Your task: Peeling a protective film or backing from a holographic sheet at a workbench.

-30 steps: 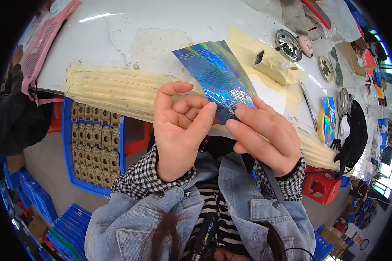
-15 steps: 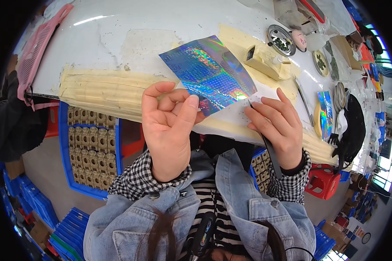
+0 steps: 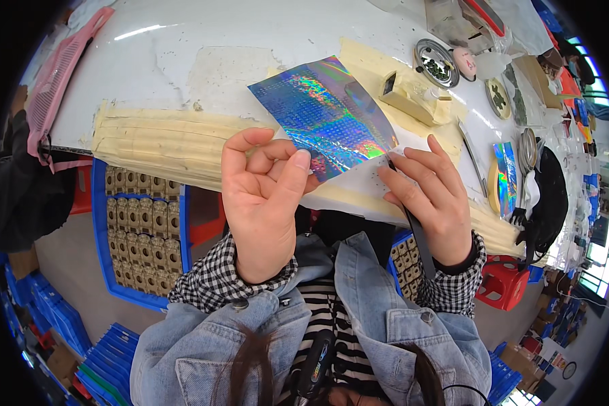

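Observation:
A shiny holographic sheet point(image 3: 331, 111), marked with rows of small shapes, is tilted above the table's near edge. My left hand point(image 3: 260, 196) pinches its lower left corner between thumb and fingers. In my right hand point(image 3: 436, 203) are black tweezers point(image 3: 421, 243), their handle end running down toward the wrist. The dark tip shows by the fingertips, close to the sheet's lower right corner. Under the sheet lies white paper point(image 3: 358, 181) with tiny dark specks. Whether the tip holds a small piece is too fine to make out.
Right of the sheet stand a tape-covered block point(image 3: 416, 101), a round dish of dark bits point(image 3: 436, 64) and a metal tool point(image 3: 472, 159). Another holographic piece point(image 3: 505, 177) lies farther right. A pink basket point(image 3: 64, 81) is at left. Below the table, a blue crate point(image 3: 101, 237) holds rows of tan parts.
The sheet has shifted very slightly, and its reflections differ. My right hand has moved a touch to the left, tweezers still in it. My left hand keeps its pinch.

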The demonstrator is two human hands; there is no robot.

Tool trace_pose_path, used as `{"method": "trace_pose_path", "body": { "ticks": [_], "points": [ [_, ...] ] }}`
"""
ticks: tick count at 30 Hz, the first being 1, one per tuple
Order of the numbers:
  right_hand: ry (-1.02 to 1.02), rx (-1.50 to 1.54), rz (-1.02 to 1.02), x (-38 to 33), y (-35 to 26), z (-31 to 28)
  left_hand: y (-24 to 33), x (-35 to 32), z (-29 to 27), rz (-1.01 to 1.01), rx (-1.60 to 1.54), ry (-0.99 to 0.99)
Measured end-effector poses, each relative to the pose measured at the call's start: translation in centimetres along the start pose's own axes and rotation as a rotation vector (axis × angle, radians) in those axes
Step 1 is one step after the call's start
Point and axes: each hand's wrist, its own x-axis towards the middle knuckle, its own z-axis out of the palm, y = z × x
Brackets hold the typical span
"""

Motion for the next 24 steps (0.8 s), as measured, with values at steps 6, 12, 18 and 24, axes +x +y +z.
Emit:
{"method": "trace_pose_path", "body": {
  "ticks": [6, 12, 18, 24],
  "points": [
    [-0.043, 0.008, -0.01, 0.3, 0.0, -0.4, -0.1, 0.1, -0.1, 0.009, -0.013, -0.026],
    [0.096, 0.092, 0.031, -0.3, 0.5, -0.6, -0.1, 0.0, -0.3, 0.002, -0.026, -0.034],
    [0.293, 0.21, -0.002, 0.4, -1.0, -1.0, 0.0, 0.1, -0.3, -0.007, -0.02, -0.082],
    [0.242, 0.26, -0.167, 3.2, -2.6, -0.1, 0.4, 0.0, -0.5, -0.033, -0.036, -0.109]
  ]
}}
